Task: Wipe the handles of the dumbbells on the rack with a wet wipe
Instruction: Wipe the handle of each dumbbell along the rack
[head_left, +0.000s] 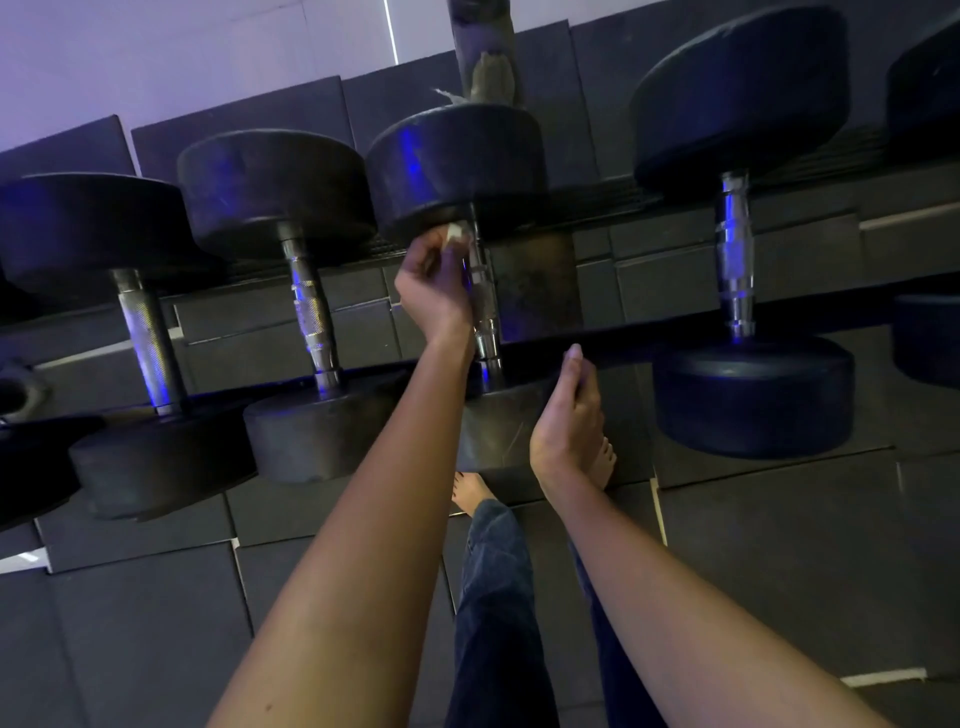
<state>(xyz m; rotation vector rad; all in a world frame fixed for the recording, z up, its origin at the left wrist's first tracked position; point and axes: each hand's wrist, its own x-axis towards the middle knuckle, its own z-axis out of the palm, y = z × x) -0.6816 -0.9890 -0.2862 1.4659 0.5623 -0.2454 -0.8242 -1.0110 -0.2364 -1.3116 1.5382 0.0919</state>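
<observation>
Chrome handle (485, 312) of the third dumbbell is laid along twelve-to-six o'clock. At its twelve o'clock end a wet wipe (457, 232) is pinched by the nearer left hand (434, 283). At five o'clock the right hand (569, 415) is held loosely curled, empty.

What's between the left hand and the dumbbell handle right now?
The wipe, pinched by the left hand at the handle's far end, per head view.
</observation>
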